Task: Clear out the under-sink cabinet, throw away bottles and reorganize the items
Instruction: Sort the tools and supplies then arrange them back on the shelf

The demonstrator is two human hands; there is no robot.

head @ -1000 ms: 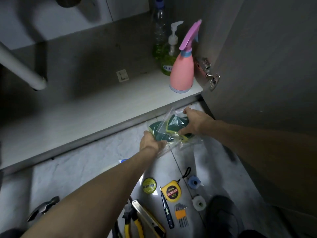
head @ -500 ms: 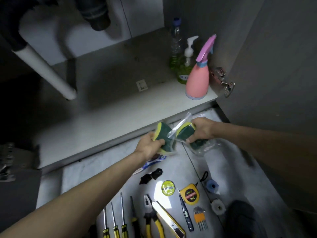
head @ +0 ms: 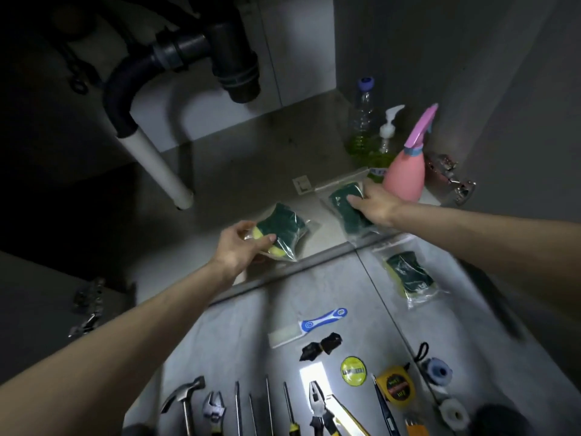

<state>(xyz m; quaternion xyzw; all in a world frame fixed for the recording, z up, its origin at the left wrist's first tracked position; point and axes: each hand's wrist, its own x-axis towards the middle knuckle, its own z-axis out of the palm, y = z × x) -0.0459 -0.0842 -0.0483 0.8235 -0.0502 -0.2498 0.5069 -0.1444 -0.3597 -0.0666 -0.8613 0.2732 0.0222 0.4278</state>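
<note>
Green-and-yellow sponge packs, two in hand, both over the cabinet floor (head: 239, 196). My left hand (head: 239, 247) pinches one sponge pack (head: 279, 232), thumb on top, fingers curled round its near edge. My right hand (head: 375, 202) grips the second pack (head: 344, 209) just beside the pink spray bottle (head: 405, 176). They look light, squashy, and the plastic film likely slippery, so best gripped through the sponge, not the loose bag. Third pack (head: 408, 276) lies on the tile floor (head: 251, 335), above the row of tools.
</note>
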